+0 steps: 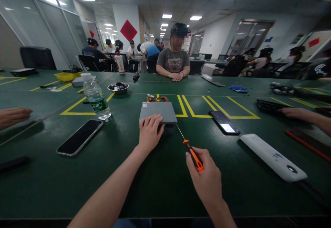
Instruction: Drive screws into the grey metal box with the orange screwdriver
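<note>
A grey metal computer power supply (158, 110) lies on the green table in front of me, a bundle of coloured cables (157, 98) coming out at its far side. My left hand (150, 131) grips its near edge, with the fingers on the top face and the thumb along the front. In my right hand (207, 172) is a screwdriver with an orange and black handle (193, 155). Its thin shaft points away from me, and the tip is at the near right corner of the power supply. Whether the tip sits in a screw I cannot tell.
Left of me stand a water bottle (96, 97) and a phone (80, 137). A metal bowl (118, 88) with dark bits is farther back. To the right lie another phone (224, 122) and a long white device (274, 156). Other people's hands (12, 117) reach in from both sides; one person sits opposite.
</note>
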The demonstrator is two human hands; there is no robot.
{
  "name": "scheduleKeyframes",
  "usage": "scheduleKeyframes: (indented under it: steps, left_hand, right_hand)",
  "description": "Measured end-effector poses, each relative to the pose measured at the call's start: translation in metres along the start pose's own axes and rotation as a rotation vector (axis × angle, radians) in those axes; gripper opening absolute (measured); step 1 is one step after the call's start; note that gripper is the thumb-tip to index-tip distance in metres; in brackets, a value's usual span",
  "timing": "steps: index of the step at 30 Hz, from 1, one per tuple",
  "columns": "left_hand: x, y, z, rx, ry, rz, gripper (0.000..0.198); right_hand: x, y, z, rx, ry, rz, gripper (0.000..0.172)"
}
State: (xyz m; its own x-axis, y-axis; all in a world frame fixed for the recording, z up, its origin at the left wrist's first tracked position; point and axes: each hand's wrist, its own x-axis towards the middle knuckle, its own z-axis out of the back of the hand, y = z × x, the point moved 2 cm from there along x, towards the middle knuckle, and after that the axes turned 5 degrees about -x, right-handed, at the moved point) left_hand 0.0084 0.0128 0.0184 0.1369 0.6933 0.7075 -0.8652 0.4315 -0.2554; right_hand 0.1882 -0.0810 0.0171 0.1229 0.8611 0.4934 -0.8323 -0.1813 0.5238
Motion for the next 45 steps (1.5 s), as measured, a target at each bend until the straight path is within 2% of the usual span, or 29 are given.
scheduleKeyframes:
  steps: [11, 19, 22, 27, 33, 35, 39, 41, 43, 45]
  left_hand:
    - [0.001, 0.000, -0.002, -0.007, 0.000, 0.007, 0.027]
    - [0.002, 0.000, -0.002, 0.032, 0.027, -0.018, 0.035]
    - [0.002, -0.001, -0.001, 0.049, 0.042, -0.023, 0.034]
    - [0.003, -0.005, 0.004, 0.048, 0.050, -0.065, 0.034]
    - [0.002, -0.006, 0.006, -0.003, 0.093, -0.098, 0.037]
    - [0.001, -0.006, 0.006, -0.017, 0.092, -0.091, 0.037]
    - [0.001, -0.005, 0.006, -0.042, 0.082, -0.086, 0.036]
    - [0.000, -0.005, 0.005, -0.050, 0.074, -0.084, 0.035]
    - [0.000, -0.005, 0.006, -0.054, 0.067, -0.086, 0.035]
    - [0.000, -0.004, 0.006, -0.050, 0.065, -0.091, 0.035]
  right_hand:
    - [-0.001, 0.000, -0.003, 0.015, -0.018, 0.036, 0.024]
    - [0.000, -0.009, -0.003, 0.024, -0.026, -0.047, 0.024]
    - [-0.001, -0.009, -0.002, -0.013, -0.063, 0.012, 0.021]
    - [-0.005, -0.001, -0.005, -0.132, -0.073, 0.222, 0.016]
    - [-0.012, 0.009, -0.013, -0.166, -0.008, 0.280, 0.022]
    - [-0.015, 0.012, -0.015, -0.101, 0.029, 0.242, 0.024]
    - [-0.018, 0.013, -0.015, 0.120, 0.119, -0.007, 0.023]
    - [-0.019, 0.013, -0.013, 0.166, 0.153, -0.086, 0.023]
    - [-0.018, 0.014, -0.013, 0.148, 0.173, -0.077, 0.024]
    - [-0.017, 0.015, -0.014, 0.099, 0.152, 0.002, 0.026]
